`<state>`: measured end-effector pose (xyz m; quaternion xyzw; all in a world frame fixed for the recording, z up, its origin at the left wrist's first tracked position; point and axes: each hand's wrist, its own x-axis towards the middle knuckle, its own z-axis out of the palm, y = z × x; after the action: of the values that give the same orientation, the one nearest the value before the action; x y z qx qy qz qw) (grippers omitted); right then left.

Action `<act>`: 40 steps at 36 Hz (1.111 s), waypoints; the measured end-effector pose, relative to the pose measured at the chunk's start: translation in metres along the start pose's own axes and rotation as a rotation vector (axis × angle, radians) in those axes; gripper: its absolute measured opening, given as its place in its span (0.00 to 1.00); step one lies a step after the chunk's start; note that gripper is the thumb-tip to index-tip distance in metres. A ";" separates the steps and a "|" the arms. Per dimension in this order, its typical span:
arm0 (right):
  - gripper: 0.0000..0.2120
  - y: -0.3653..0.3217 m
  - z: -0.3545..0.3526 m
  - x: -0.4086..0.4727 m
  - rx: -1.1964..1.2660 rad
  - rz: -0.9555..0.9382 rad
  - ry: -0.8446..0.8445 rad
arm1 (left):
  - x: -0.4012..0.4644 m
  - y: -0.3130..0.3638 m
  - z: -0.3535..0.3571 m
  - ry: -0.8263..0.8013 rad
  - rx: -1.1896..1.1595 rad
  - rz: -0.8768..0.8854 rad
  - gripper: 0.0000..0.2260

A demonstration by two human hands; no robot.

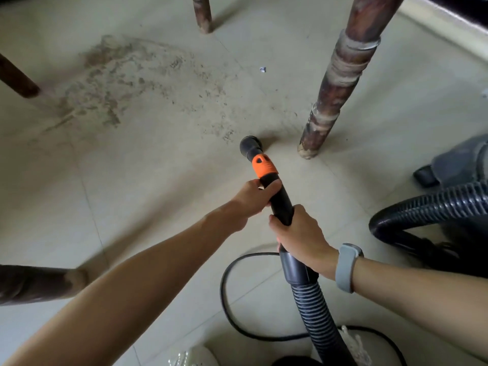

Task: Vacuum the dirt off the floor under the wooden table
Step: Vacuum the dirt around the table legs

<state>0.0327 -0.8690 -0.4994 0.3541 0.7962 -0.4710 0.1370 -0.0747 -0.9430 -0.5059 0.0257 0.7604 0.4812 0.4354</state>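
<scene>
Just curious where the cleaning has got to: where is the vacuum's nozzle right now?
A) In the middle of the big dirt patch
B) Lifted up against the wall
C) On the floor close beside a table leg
C: the nozzle sits at floor level near the table leg, with the main dirt patch farther off.

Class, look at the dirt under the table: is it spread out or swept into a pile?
Spread out. The dirt lies in a wide, thin scatter across the floor, not heaped.
</scene>
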 end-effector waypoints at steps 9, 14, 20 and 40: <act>0.11 -0.030 0.014 0.034 -0.005 -0.053 -0.114 | 0.009 0.002 -0.031 0.146 -0.035 -0.001 0.17; 0.15 -0.055 0.035 0.042 0.010 -0.143 -0.178 | 0.009 -0.005 -0.058 0.313 -0.074 0.023 0.12; 0.16 -0.059 0.049 0.035 -0.088 -0.181 -0.131 | 0.000 -0.016 -0.069 0.318 -0.084 0.065 0.10; 0.14 -0.056 0.050 0.040 -0.212 -0.232 -0.168 | 0.003 -0.022 -0.064 0.444 -0.107 0.071 0.10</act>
<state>-0.0404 -0.9117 -0.5107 0.2027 0.8627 -0.4251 0.1842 -0.1122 -0.9987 -0.5149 -0.0770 0.8096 0.5298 0.2408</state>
